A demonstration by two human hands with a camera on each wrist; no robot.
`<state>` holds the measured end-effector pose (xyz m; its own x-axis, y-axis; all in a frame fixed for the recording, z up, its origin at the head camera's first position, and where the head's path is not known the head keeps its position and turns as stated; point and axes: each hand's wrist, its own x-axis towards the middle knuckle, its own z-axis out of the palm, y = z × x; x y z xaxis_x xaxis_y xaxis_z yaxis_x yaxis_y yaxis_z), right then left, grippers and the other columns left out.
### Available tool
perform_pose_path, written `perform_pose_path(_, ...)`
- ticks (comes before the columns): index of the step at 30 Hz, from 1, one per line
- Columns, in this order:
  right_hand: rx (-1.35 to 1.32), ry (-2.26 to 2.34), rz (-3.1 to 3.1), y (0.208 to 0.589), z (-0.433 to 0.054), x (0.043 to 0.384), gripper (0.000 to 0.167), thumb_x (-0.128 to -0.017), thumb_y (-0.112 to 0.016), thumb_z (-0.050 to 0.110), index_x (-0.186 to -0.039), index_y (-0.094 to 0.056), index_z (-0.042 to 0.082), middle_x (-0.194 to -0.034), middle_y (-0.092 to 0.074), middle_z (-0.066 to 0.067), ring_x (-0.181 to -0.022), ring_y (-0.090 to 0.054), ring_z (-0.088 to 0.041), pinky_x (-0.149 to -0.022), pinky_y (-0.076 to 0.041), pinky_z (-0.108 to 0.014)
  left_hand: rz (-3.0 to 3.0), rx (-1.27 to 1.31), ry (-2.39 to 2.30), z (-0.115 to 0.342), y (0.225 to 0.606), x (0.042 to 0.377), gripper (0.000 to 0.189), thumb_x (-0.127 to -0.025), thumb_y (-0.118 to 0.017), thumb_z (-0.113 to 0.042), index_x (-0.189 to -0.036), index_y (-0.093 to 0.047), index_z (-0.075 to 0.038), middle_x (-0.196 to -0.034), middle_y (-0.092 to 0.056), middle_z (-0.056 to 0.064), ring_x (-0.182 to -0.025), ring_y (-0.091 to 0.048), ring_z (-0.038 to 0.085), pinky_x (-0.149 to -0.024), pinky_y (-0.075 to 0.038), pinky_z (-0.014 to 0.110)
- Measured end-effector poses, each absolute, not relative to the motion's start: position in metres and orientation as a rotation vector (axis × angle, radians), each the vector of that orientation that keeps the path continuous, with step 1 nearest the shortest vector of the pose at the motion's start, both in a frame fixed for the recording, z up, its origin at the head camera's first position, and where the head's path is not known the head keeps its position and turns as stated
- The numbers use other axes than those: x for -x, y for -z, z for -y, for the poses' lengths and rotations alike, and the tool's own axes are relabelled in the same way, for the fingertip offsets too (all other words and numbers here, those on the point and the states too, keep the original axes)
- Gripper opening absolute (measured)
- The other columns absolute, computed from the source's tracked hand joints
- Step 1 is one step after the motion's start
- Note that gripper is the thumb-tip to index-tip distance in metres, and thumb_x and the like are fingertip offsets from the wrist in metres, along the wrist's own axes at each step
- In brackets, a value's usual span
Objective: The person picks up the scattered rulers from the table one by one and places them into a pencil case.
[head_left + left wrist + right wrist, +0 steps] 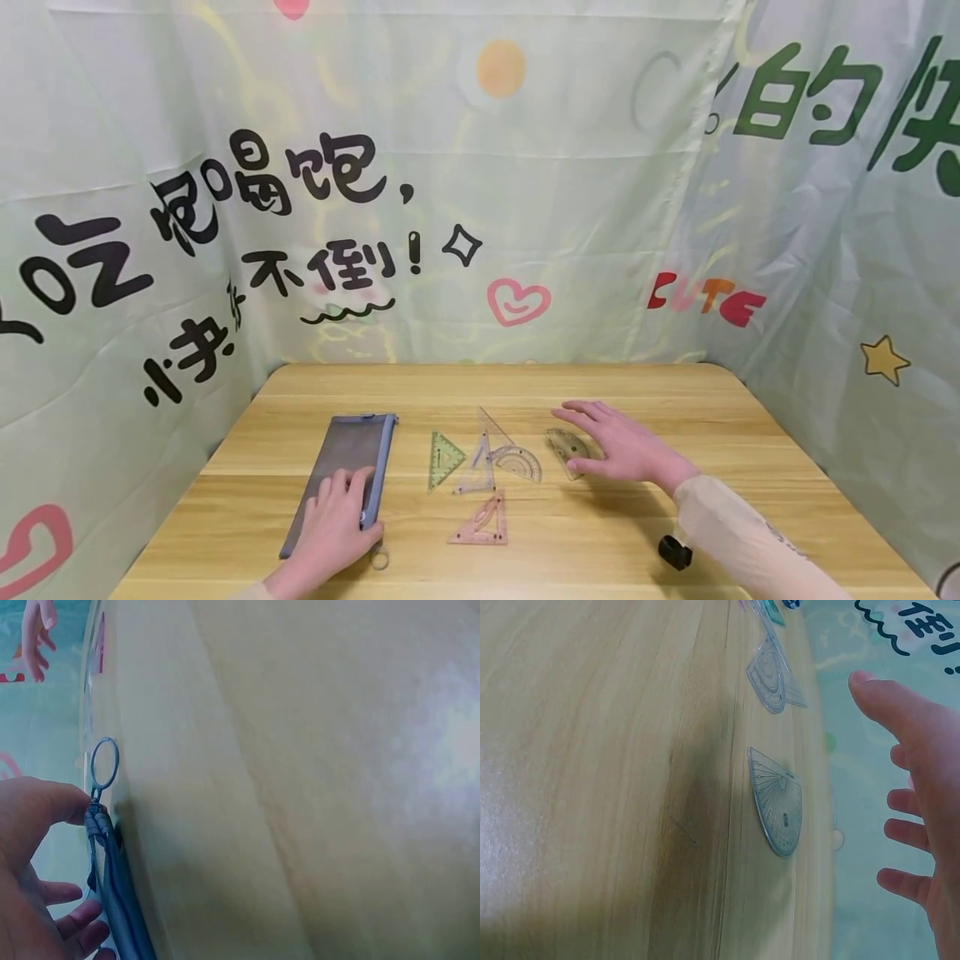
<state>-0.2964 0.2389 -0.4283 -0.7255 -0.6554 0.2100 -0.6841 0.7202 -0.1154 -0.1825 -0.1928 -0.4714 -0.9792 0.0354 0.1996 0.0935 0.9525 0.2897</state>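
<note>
On the left of the table lies a flat blue-grey zip pouch with a mesh face and a ring pull. My left hand rests on its near part, fingers loosely bent; in the left wrist view the thumb touches the zip end beside the ring. My right hand hovers with spread fingers over a dark-tinted protractor and holds nothing. In the right wrist view this protractor lies on the wood, apart from the fingers.
Mid-table lie a green set square, clear set squares overlapping a clear protractor, and a pink set square nearer the front. A small black object is by the right sleeve. Printed curtains enclose the table.
</note>
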Motion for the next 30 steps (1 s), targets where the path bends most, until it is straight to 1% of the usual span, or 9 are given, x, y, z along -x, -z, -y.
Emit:
perform_pose_path(2, -1.085, -0.277, 2.768, 0.429, -0.238, 0.296, 0.076, -0.088, -0.065, 0.055, -0.152, -0.039, 0.024, -0.153, -0.044, -0.011, -0.138, -0.045, -0.036, -0.107, -0.044, -0.061, 2.928, 0.102, 0.464, 0.195, 0.469, 0.182, 0.075, -0.07, -0.084, -0.029, -0.136, -0.052, -0.009, -0.116, -0.055, 0.014, -0.103, -0.052, 0.03, -0.073, -0.048, 0.046)
perform_pose_path(5, -1.078, -0.282, 2.776, 0.43, -0.238, 0.296, 0.072, -0.088, -0.066, 0.053, -0.15, -0.043, 0.023, -0.149, -0.049, -0.009, -0.136, -0.048, -0.034, -0.106, -0.047, -0.058, 2.946, 0.115, 0.517, 0.198, 0.465, 0.183, 0.074, -0.07, -0.084, -0.023, -0.135, -0.052, -0.008, -0.113, -0.055, 0.014, -0.097, -0.052, 0.026, -0.066, -0.048, 0.038)
perform_pose_path(9, -1.068, -0.297, 2.808, 0.431, -0.238, 0.297, 0.069, -0.088, -0.066, 0.052, -0.147, -0.046, 0.021, -0.146, -0.052, -0.008, -0.134, -0.049, -0.032, -0.105, -0.048, -0.056, 2.967, 0.126, 0.6, 0.202, 0.462, 0.184, 0.071, -0.07, -0.082, -0.014, -0.134, -0.052, -0.004, -0.106, -0.055, 0.012, -0.087, -0.05, 0.02, -0.061, -0.044, 0.03)
perform_pose_path(13, -1.068, -0.314, 2.831, 0.433, -0.237, 0.3, 0.069, -0.089, -0.066, 0.051, -0.146, -0.048, 0.019, -0.146, -0.052, -0.009, -0.134, -0.049, -0.033, -0.106, -0.048, -0.056, 2.983, 0.13, 0.609, 0.205, 0.463, 0.186, 0.068, -0.068, -0.079, -0.01, -0.131, -0.054, 0.001, -0.104, -0.056, 0.013, -0.082, -0.051, 0.019, -0.062, -0.046, 0.031)
perform_pose_path(16, -1.071, -0.33, 2.837, 0.434, -0.236, 0.301, 0.069, -0.088, -0.067, 0.051, -0.145, -0.049, 0.017, -0.145, -0.052, -0.009, -0.134, -0.05, -0.033, -0.106, -0.048, -0.055, 2.995, 0.111, 0.598, 0.207, 0.464, 0.187, 0.065, -0.067, -0.078, -0.011, -0.126, -0.056, 0.004, -0.102, -0.058, 0.015, -0.081, -0.054, 0.019, -0.063, -0.049, 0.034)
perform_pose_path(19, -1.074, -0.34, 2.837, 0.433, -0.236, 0.302, 0.068, -0.088, -0.067, 0.05, -0.144, -0.05, 0.016, -0.144, -0.053, -0.009, -0.133, -0.05, -0.033, -0.107, -0.048, -0.055, 2.992, 0.089, 0.616, 0.207, 0.465, 0.189, 0.059, -0.067, -0.077, -0.01, -0.12, -0.058, 0.007, -0.097, -0.059, 0.015, -0.077, -0.054, 0.019, -0.061, -0.05, 0.034)
perform_pose_path(22, -1.077, -0.339, 2.836, 0.433, -0.235, 0.303, 0.067, -0.088, -0.067, 0.049, -0.144, -0.05, 0.016, -0.143, -0.053, -0.009, -0.133, -0.051, -0.033, -0.107, -0.048, -0.055, 2.982, 0.066, 0.671, 0.208, 0.466, 0.19, 0.049, -0.066, -0.075, -0.006, -0.112, -0.06, 0.006, -0.092, -0.058, 0.013, -0.073, -0.052, 0.018, -0.058, -0.049, 0.032)
perform_pose_path(25, -1.078, -0.338, 2.839, 0.434, -0.235, 0.303, 0.066, -0.088, -0.067, 0.049, -0.143, -0.051, 0.016, -0.143, -0.053, -0.01, -0.132, -0.051, -0.033, -0.107, -0.048, -0.055, 2.98, 0.036, 0.721, 0.208, 0.465, 0.189, 0.041, -0.067, -0.073, -0.003, -0.105, -0.062, 0.004, -0.089, -0.058, 0.01, -0.072, -0.052, 0.017, -0.058, -0.049, 0.03)
perform_pose_path(30, -1.071, -0.342, 2.848, 0.436, -0.235, 0.303, 0.065, -0.089, -0.067, 0.05, -0.142, -0.052, 0.017, -0.142, -0.054, -0.009, -0.132, -0.051, -0.033, -0.106, -0.049, -0.055, 2.992, 0.02, 0.711, 0.207, 0.464, 0.188, 0.034, -0.068, -0.072, -0.003, -0.1, -0.063, 0.003, -0.086, -0.058, 0.008, -0.071, -0.051, 0.016, -0.058, -0.049, 0.03)
